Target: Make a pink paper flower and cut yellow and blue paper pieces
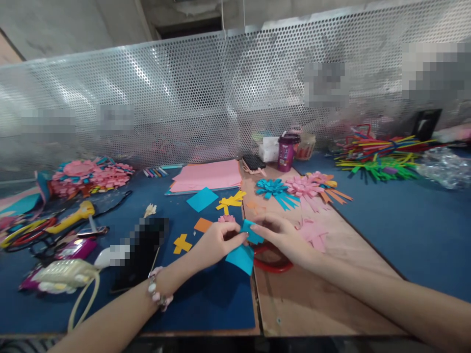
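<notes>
A small piece of blue paper (251,233) is pinched between the fingertips of my left hand (223,239) and my right hand (281,235). Just under my left fingers is a second blue paper piece (243,259); whether it joins the first, I cannot tell. Red scissor-like handles (275,264) lie below my right hand, partly hidden by it. Beyond my left hand are an orange paper piece (202,225), yellow paper strips (231,200), a yellow cross of strips (182,243) and a blue paper square (202,199). Pink paper strips (313,234) lie behind my right wrist.
Pink paper sheets (206,175) lie toward the back. Blue (271,187) and pink (302,186) paper flowers sit beyond my right hand, near a purple cup (288,152). A phone (142,252) and yellow glue gun (73,215) are left. A perforated metal screen (198,98) borders the table.
</notes>
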A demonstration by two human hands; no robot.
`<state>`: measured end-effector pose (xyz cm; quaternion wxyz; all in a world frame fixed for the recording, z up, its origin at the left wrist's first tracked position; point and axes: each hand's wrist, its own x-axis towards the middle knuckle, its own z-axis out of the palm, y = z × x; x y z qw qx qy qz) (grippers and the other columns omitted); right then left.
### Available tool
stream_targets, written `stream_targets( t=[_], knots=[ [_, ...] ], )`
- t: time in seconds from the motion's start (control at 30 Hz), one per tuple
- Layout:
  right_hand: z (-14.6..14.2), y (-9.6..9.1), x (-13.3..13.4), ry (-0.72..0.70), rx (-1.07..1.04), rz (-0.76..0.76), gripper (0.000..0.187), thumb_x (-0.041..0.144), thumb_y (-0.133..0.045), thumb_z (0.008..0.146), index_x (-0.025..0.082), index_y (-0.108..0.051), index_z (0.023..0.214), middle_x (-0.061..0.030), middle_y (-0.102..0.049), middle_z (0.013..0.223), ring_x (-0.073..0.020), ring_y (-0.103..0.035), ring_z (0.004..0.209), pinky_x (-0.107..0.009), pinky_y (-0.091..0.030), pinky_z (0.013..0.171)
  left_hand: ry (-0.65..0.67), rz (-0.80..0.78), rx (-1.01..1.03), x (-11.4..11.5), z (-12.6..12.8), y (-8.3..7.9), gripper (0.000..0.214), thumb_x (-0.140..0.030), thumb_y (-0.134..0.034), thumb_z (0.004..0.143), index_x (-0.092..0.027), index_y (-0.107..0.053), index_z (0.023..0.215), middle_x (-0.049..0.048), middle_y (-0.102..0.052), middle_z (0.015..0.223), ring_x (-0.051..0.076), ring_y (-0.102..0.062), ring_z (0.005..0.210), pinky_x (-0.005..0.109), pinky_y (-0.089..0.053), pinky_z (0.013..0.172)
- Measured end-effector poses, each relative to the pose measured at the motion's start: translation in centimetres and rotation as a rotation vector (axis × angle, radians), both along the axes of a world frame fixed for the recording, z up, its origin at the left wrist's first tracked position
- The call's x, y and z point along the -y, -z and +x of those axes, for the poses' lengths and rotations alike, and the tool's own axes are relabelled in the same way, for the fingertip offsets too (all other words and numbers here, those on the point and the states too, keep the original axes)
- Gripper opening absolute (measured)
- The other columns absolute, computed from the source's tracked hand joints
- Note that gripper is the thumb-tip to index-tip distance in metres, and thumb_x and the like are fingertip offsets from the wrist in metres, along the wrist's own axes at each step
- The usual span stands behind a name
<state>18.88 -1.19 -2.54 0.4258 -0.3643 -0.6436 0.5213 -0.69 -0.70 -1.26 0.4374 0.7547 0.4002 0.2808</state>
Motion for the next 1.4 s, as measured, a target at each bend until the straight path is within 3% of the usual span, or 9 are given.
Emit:
stream_targets(
  t=[0.1,0.23,0.43,0.7,1.4],
  knots=[
    [0.1,0.0,-0.1,-0.043,0.029,-0.008,0.030,0.043,-0.062,0.081,0.016,-0.062,0.091,-0.0026,-0.067,0.086,-0.0166,-0.063,0.080,-0.028,-0.049,0.074,-0.012,0.010,-0.012,0.3,0.1,-0.1,0.029,-0.037,-0.053,0.085,-0.013,-0.065,0.072,0.0030,-0.063,0.068,0.013,-0.050,0.061,0.024,-0.037,0.056],
    [0.3,0.5,-0.3,0.002,0.126,0.030,0.032,0.046,-0.062,0.080,0.014,-0.061,0.083,-0.0025,-0.065,0.080,-0.0165,-0.061,0.077,-0.028,-0.048,0.070,-0.025,-0.034,0.019,0.4,0.1,-0.2,0.027,-0.036,-0.053,0.085,-0.013,-0.064,0.076,0.0036,-0.065,0.072,0.013,-0.052,0.061,0.023,-0.038,0.056],
    [0.5,0.6,-0.3,-0.018,0.219,0.035,0.033,0.047,-0.059,0.081,0.015,-0.063,0.086,-0.0031,-0.066,0.083,-0.0177,-0.061,0.079,-0.029,-0.048,0.071,-0.042,0.026,0.010,0.0,-0.1,0.0,0.028,-0.036,-0.051,0.086,-0.014,-0.064,0.074,0.0027,-0.064,0.071,0.014,-0.053,0.065,0.024,-0.040,0.059],
    [0.4,0.4,-0.2,-0.014,0.093,-0.077,0.033,0.047,-0.063,0.077,0.015,-0.062,0.083,-0.0035,-0.069,0.082,-0.0170,-0.064,0.076,-0.029,-0.051,0.070,-0.020,-0.033,-0.012,-0.1,-0.2,0.6,0.031,-0.040,-0.053,0.085,-0.013,-0.064,0.076,0.0026,-0.062,0.069,0.013,-0.052,0.061,0.024,-0.039,0.057],
    [0.5,0.1,-0.2,-0.001,0.127,-0.072,0.026,0.042,-0.066,0.077,0.016,-0.063,0.078,-0.0014,-0.068,0.078,-0.0151,-0.063,0.072,-0.026,-0.050,0.065,-0.013,-0.088,-0.008,-0.2,-0.3,0.9,0.026,-0.038,-0.055,0.084,-0.014,-0.065,0.081,0.0028,-0.064,0.073,0.014,-0.056,0.066,0.025,-0.043,0.062]
  ],
)
